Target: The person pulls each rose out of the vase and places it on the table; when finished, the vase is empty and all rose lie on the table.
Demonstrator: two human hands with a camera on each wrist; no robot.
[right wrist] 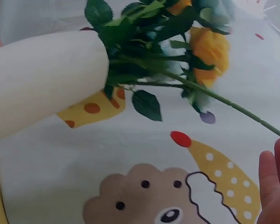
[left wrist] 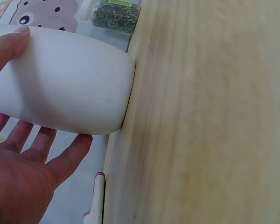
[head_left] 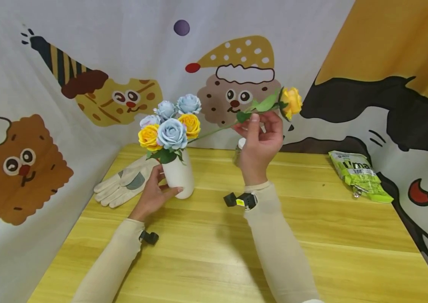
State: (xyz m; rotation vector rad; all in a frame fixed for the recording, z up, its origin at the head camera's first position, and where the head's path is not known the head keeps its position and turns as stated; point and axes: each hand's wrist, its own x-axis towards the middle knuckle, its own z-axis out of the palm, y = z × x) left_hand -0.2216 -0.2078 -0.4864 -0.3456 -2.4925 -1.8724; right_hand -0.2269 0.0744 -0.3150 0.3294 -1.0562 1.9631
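Observation:
A white vase (head_left: 179, 179) stands on the table with light blue roses (head_left: 172, 134) and yellow roses (head_left: 148, 137) bunched in its mouth. My left hand (head_left: 155, 194) grips it from the left; in the left wrist view its thumb and fingers lie on opposite sides of the vase (left wrist: 79, 81). To the right and higher, my right hand (head_left: 261, 147) pinches the stem of a single yellow rose (head_left: 292, 102) just below the bloom. That green stem (right wrist: 224, 100) slants down to the vase mouth, where leaves hide its lower end.
Behind the left hand lies a pale work glove (head_left: 123, 183) with grey patches. A small jar of coloured beads (left wrist: 115, 16) stands at the back, partly hidden by the right hand in the head view. A green packet (head_left: 359, 174) lies back right. Printed cloth (head_left: 153, 33) hangs behind the table.

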